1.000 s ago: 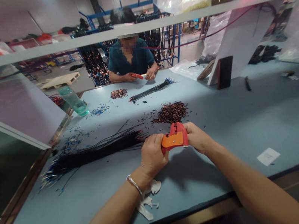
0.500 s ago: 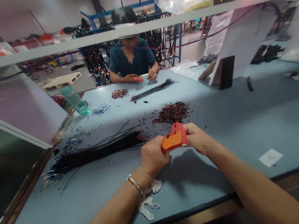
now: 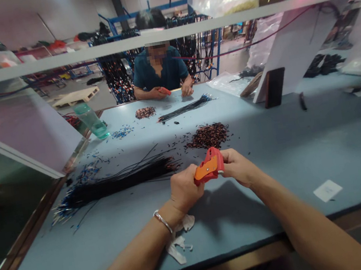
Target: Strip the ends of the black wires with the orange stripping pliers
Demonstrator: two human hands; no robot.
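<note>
My left hand (image 3: 185, 188) is wrapped around the handles of a red and orange wire stripper (image 3: 209, 168), held above the table. Close against the red jaw end, my right hand (image 3: 236, 166) has its fingers pinched together. What those fingers hold, if anything, is hidden by the tool and too small to make out. To the left lies a thick bundle of black wires (image 3: 122, 179) with blue and pale tips. Just beyond the tool is a heap of small dark and copper-coloured pieces (image 3: 208, 136).
Across the table (image 3: 349, 140) a co-worker (image 3: 160, 72) holds a red tool beside a smaller wire bundle (image 3: 185, 108). A green bottle (image 3: 92, 120) stands far left; a dark phone (image 3: 275, 87) leans against the right panel. Crumpled tissue (image 3: 179, 247) lies near the front edge. An overhead shelf (image 3: 164, 34) spans the view.
The wire stripper's orange handle part has tilted slightly against its red head. My hands stay nearly in place. The co-worker's hands and red tool have shifted a little.
</note>
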